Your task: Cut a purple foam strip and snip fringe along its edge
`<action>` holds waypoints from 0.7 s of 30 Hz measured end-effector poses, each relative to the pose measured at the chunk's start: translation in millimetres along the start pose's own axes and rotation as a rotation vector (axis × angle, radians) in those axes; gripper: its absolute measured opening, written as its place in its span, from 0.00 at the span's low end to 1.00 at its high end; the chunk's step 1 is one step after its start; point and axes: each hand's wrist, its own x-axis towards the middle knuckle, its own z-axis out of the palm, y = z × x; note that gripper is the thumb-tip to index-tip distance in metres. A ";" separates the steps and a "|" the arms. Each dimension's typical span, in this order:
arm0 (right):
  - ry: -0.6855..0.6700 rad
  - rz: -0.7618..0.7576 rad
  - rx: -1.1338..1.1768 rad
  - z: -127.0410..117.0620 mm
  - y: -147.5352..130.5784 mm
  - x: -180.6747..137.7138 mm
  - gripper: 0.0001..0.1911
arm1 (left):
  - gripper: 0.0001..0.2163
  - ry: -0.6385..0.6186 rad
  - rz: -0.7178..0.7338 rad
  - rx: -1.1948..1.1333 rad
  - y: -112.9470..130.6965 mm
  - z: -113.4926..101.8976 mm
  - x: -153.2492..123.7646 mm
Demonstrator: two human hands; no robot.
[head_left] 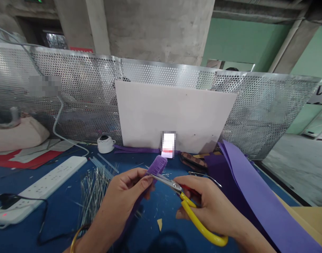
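Between the thumb and fingers of my left hand [133, 189] is a purple strip [158, 165], its upper end cut into a fine fringe. The strip's tail hangs down behind that hand. My right hand [205, 200] is closed around a pair of scissors [192, 211] with yellow handles and metal blades. The blades reach left across the strip, close to my left thumb. Whether the blades are fully closed on the strip is too small to tell. Below the hands, a small yellow scrap [160, 224] lies on the blue table [139, 235].
A bundle of thin wires [93, 193] lies left of my hands, near a white power strip [44, 189]. Large purple sheets [250, 186] lie at right. Behind stand a white board [174, 116], a lit phone-like screen [168, 144] and a brown checked pouch [194, 161].
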 end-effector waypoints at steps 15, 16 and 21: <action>-0.030 0.000 0.028 0.9 0.5 0.9 0.13 | 0.11 -0.013 0.043 0.070 3.3 -0.7 0.4; -0.034 0.001 0.033 1.0 0.3 1.1 0.11 | 0.11 -0.008 0.052 0.085 3.7 -0.7 0.3; -0.035 0.000 0.031 1.6 -0.8 1.5 0.10 | 0.11 0.006 0.038 0.075 3.0 -0.4 -0.6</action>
